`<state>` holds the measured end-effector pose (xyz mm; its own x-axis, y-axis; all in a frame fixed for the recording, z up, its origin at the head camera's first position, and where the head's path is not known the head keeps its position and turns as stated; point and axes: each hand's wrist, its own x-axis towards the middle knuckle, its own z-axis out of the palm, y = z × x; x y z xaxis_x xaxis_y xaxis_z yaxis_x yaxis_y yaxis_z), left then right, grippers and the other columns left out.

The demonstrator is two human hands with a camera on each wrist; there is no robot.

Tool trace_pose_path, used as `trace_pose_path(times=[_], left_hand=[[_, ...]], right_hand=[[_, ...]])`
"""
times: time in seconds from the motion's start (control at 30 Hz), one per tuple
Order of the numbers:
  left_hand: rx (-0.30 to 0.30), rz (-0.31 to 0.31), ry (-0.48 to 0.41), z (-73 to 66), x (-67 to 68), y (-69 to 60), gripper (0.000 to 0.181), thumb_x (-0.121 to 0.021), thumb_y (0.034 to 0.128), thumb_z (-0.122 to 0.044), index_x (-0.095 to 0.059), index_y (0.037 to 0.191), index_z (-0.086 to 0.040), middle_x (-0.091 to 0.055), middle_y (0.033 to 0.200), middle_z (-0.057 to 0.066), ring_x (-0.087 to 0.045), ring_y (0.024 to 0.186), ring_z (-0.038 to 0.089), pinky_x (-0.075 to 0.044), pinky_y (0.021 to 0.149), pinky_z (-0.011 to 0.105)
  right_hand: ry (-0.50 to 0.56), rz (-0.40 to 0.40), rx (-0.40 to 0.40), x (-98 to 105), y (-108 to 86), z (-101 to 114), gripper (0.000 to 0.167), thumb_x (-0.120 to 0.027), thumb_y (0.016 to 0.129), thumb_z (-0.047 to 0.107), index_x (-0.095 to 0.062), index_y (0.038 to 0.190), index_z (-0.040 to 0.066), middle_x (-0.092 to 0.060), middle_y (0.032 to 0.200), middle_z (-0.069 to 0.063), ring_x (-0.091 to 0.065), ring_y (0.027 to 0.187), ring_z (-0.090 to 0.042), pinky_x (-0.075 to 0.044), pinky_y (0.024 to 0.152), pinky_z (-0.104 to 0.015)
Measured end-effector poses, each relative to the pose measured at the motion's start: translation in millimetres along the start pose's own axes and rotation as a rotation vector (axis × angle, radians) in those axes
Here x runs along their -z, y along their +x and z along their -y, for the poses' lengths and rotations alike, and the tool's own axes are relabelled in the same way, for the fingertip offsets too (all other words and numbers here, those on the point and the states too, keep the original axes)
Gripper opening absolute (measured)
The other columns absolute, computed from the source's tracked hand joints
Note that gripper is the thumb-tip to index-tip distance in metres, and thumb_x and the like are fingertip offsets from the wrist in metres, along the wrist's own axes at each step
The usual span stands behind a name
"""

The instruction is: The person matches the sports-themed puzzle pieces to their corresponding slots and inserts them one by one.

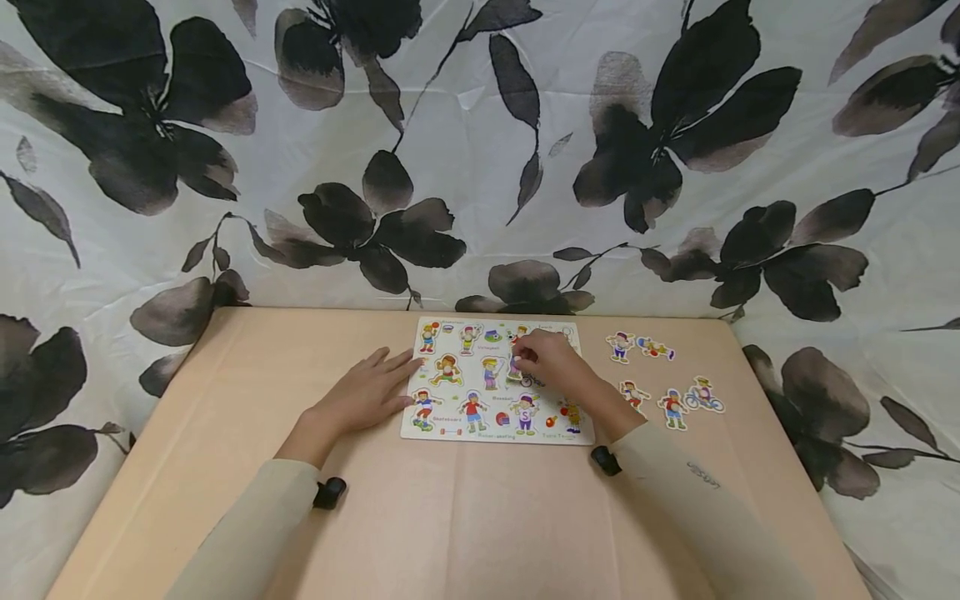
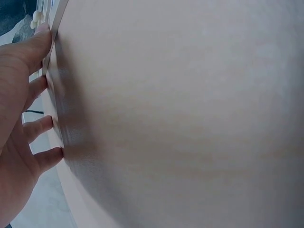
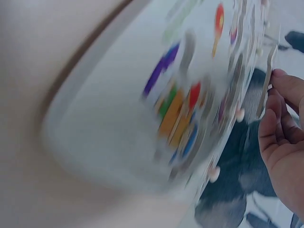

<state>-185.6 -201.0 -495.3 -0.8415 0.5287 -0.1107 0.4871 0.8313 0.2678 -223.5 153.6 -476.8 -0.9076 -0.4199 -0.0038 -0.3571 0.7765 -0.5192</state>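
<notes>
Head and wrist views: pinching puzzle piece (image 3: pixel 268 83) with right hand (image 1: pixel 557 363), touching puzzle board (image 1: pixel 471 368) with spread left hand (image 1: pixel 366 393); likely placing; next, align and press.

The right hand (image 3: pixel 286 142) pinches a thin piece (image 3: pixel 267 90), seen edge-on, near a blurred white board (image 3: pixel 104 128) with colourful pictures; pale knobs (image 3: pixel 213 174) stick up from the board, which lies on a table (image 3: pixel 33 57), dark-patterned cloth (image 3: pixel 256 166) beyond
</notes>
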Motion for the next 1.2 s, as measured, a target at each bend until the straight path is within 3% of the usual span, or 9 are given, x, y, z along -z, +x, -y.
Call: trace_pose_path(times=[0.33,0.6,0.93,1.2], left_hand=[[-0.004,-0.006,-0.002,-1.9,0.7,0.5,0.069,-0.063,0.1014,-0.045,-0.040,0.161,-0.020,-0.037,0.167,0.009,-0.031,0.151,0.051,-0.031,0.121,0.065],[-0.017,-0.014,0.003,-0.9,0.8,0.6,0.067,-0.062,0.1021,-0.044,-0.040,0.161,-0.019,-0.037,0.167,0.010,-0.031,0.150,0.053,-0.032,0.120,0.066],[-0.008,-0.010,0.003,-3.8,0.4,1.2,0.068,-0.062,0.1018,-0.045,-0.040,0.161,-0.019,-0.038,0.166,0.009,-0.033,0.150,0.052,-0.031,0.120,0.066],[-0.001,-0.009,0.007,-3.6,-0.5,4.0,0.069,-0.062,0.1016,-0.046,-0.040,0.161,-0.020,-0.037,0.167,0.009,-0.031,0.151,0.051,-0.031,0.121,0.065]], right_hand=[[-0.038,0.067,0.074,-25,17.3,15,0.010,-0.074,0.097,0.019,-0.075,0.103,0.011,-0.066,0.090,0.001,-0.055,0.081,-0.012,-0.051,0.075,-0.027],[-0.050,0.092,0.073,-33,21.6,18,0.010,-0.074,0.097,0.019,-0.076,0.104,0.012,-0.069,0.091,0.001,-0.057,0.082,-0.011,-0.052,0.079,-0.030],[-0.048,0.126,0.061,-36,23.6,20,0.007,-0.073,0.098,0.019,-0.074,0.101,0.012,-0.064,0.088,0.001,-0.053,0.081,-0.014,-0.047,0.078,-0.029],[-0.047,0.120,0.043,-24,15.6,21,0.021,-0.077,0.095,0.022,-0.073,0.112,0.010,-0.063,0.099,0.000,-0.054,0.089,-0.015,-0.049,0.082,-0.030]])
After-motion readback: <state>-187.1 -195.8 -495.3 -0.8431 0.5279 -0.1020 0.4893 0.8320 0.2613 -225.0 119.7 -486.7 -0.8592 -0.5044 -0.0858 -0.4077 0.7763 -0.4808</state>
